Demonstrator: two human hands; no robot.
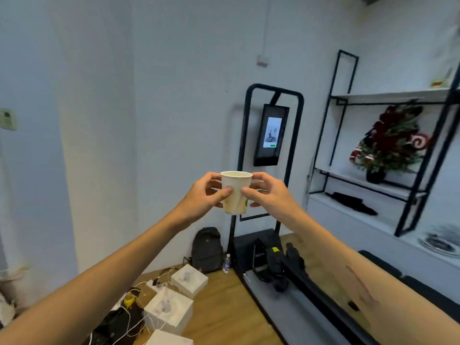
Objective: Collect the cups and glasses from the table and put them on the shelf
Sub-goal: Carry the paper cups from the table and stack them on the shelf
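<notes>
While the paper cup is held upright in mid-air, it is gripped on one side by the left hand and on the other by the right hand, thumbs laid across its near wall. To the right of the grip, beyond the screen stand, stands the shelf; the rim should be kept level and squeezed only lightly. Open board is offered left of the bouquet, black uprights to be cleared.

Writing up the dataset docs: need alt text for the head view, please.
Two bare hands, left hand and right hand, hold a paper cup upright at arm's length, in front of a white wall; a black-framed shelf stands to the right.
</notes>
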